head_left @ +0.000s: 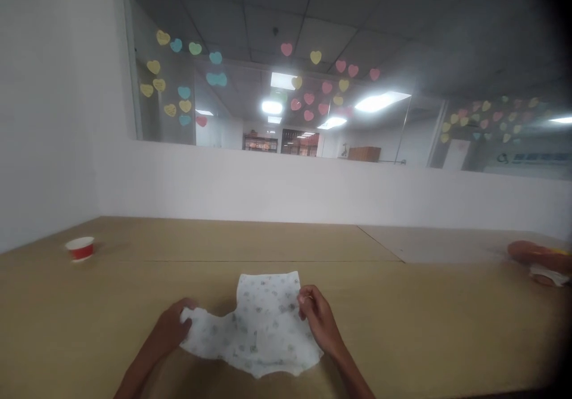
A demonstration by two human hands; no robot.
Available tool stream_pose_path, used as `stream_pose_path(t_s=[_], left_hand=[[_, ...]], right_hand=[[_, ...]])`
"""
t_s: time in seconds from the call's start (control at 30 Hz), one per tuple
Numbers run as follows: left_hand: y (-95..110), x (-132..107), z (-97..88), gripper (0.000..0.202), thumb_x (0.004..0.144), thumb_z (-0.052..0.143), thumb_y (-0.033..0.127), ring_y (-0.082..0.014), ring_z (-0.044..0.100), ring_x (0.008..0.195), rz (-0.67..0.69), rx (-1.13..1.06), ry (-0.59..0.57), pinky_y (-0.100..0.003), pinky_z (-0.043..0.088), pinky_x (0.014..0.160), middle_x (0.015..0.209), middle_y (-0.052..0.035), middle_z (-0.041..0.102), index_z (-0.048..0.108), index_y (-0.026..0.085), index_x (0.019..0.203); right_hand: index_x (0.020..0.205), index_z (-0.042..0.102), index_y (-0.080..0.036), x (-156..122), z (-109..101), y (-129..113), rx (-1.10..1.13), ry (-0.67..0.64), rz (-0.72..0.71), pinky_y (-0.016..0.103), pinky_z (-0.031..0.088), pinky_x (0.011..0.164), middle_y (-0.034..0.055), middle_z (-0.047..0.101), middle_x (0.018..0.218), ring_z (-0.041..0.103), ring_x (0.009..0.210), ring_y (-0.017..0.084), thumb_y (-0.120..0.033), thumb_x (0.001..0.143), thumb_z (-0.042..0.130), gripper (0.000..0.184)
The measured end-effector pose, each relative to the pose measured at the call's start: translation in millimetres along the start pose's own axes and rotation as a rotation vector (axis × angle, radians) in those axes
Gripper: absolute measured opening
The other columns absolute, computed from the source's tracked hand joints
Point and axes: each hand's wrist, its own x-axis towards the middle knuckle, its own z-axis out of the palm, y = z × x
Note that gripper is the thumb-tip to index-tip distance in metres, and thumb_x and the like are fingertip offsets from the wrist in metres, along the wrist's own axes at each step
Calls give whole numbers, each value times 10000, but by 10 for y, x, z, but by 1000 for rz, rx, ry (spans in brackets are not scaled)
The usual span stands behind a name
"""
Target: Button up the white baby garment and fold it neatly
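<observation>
A small white garment (268, 321) with a faint grey print is spread on the table in front of me. One narrow part of it, like a sleeve or leg, stretches to the left, and a wider panel points away from me. My left hand (175, 324) pinches the end of the narrow part between thumb and fingers. At the right edge of the wide panel, my right hand (316, 315) has its fingers curled closed on the cloth. The exact spot of that grip is partly hidden by the fingers.
A red and white paper bowl (81, 249) stands at the far left of the wooden table (424, 327). Reddish-orange items (536, 256) with a white piece lie at the right edge, blurred. Behind the table rises a white wall (268, 187) below a window with heart-shaped notes.
</observation>
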Motion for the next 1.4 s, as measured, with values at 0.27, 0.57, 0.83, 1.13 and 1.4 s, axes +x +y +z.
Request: stream_pose_path(t_s=[0.27, 0.57, 0.83, 1.13, 1.4], left_hand=[[696, 126, -36, 468, 737, 438, 469, -286, 544, 936, -27, -228, 283, -399, 421, 831, 1014, -96, 587, 567, 114, 1013], [2146, -259, 687, 585, 840, 525, 260, -144, 535, 939, 564, -411, -116, -303, 487, 890, 1342, -10, 401, 359, 342, 1395], [1069, -729, 758, 475, 877, 528, 278, -260, 379, 1289, 309, -99, -181, -502, 328, 1119, 1405, 9, 392, 481, 374, 1340], [1175, -630, 830, 250, 887, 449, 220, -260, 498, 1105, 299, -158, -107, -409, 429, 983, 1183, -79, 525, 602, 220, 1085], [1206, -717, 702, 141, 867, 461, 164, -187, 523, 902, 300, -221, -81, -315, 460, 838, 982, -25, 529, 580, 217, 922]], right_hand=[[839, 512, -128, -429, -206, 587, -99, 182, 16, 242, 355, 611, 41, 425, 754, 416, 696, 175, -585, 989, 468, 483], [1021, 527, -174, -722, -281, 643, -249, 15, -100, 301, 424, 781, 45, 516, 949, 513, 857, 185, -417, 1038, 447, 257], [1388, 376, -276, -814, -328, 748, -712, -31, -428, 461, 462, 980, 62, 343, 1411, 381, 1265, 279, -295, 959, 512, 451], [1068, 572, -183, -379, 19, 599, -589, -36, -477, 436, 362, 824, 86, 526, 1132, 460, 1026, 291, -16, 728, 408, 413], [873, 561, -161, -375, 47, 363, -603, -128, -454, 396, 309, 790, 50, 546, 952, 459, 882, 238, -50, 876, 381, 212]])
